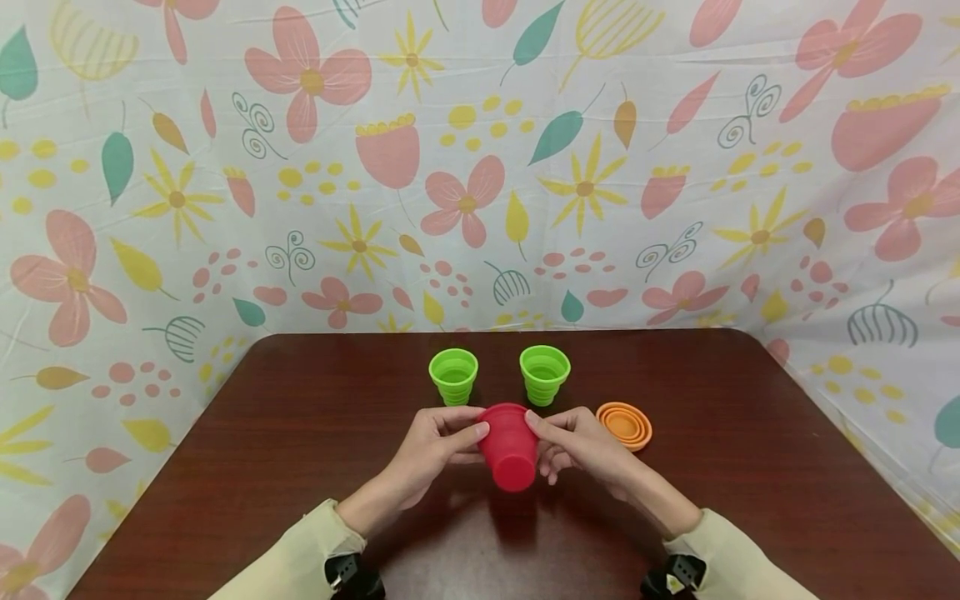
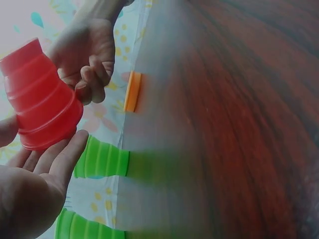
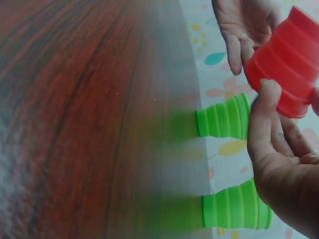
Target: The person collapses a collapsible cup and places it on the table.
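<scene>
A red collapsible cup (image 1: pixel 512 446), pulled out to its full stepped height, is held up above the table between both hands. Its rim is tilted away and its base faces the head camera. The left hand (image 1: pixel 435 450) pinches the rim's left side, thumb on the near wall and fingers behind. On the opposite side the right hand (image 1: pixel 577 446) grips the rim the same way, its lower fingers loosely curled. In the left wrist view the red cup (image 2: pixel 42 94) shows its ridged rings, and the right wrist view shows the same cup (image 3: pixel 286 62) from the other side.
Two green collapsible cups, one on the left (image 1: pixel 453 375) and one on the right (image 1: pixel 544 373), stand upright and expanded beyond the hands. An orange collapsible cup (image 1: pixel 624 425) lies flattened beside the right hand. A flowered cloth (image 1: pixel 480 167) hangs behind the dark wooden table (image 1: pixel 300 433).
</scene>
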The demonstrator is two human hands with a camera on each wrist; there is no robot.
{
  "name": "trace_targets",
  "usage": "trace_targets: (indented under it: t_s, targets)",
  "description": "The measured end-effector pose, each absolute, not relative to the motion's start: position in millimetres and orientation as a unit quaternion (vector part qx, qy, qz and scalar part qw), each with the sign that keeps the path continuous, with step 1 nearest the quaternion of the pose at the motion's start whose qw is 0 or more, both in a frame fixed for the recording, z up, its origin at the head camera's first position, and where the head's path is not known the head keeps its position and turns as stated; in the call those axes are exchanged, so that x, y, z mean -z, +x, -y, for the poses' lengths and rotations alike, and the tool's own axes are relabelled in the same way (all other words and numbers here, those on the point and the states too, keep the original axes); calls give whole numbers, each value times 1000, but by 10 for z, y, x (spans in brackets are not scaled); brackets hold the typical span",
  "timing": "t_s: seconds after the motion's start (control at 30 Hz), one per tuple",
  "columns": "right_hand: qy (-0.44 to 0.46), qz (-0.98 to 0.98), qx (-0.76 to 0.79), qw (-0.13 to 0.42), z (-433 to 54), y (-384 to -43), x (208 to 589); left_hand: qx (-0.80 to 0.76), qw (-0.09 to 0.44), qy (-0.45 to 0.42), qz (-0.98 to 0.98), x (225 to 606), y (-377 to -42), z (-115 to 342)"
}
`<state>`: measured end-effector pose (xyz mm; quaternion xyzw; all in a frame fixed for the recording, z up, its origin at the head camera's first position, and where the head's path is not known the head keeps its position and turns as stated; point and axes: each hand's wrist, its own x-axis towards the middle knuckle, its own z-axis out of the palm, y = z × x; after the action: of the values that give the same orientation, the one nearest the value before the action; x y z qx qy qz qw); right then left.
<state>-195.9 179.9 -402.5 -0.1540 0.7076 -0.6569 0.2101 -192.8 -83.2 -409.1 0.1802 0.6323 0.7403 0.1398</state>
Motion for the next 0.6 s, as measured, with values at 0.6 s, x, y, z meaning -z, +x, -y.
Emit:
trace_targets:
  t_s: [0.6]
  targets:
    - [-175,-671,702,161,-1787,-1926,4057,-755,159,150,-618,4068,-1905,815]
